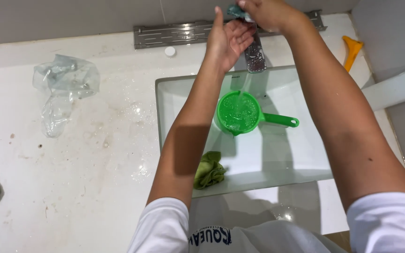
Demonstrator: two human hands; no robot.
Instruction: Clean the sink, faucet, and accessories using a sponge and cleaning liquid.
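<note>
On the wet white bench (pixel 71 178) a crumpled clear plastic bag (pixel 62 89) lies far left, well apart from the sink (pixel 165 112), where the left hand (pixel 228 40) is held open and cupped, its grip spread and holding nothing, beside the metal tap (pixel 255 56). Below it in the basin stands a green plastic scoop (pixel 240 113), probably light, stiff and slippery when wet, and best taken by its straight handle (pixel 281 120). The right hand (pixel 266 13) has its grip pinched on a small, soft, bluish-grey piece (pixel 235 10) above the tap.
</note>
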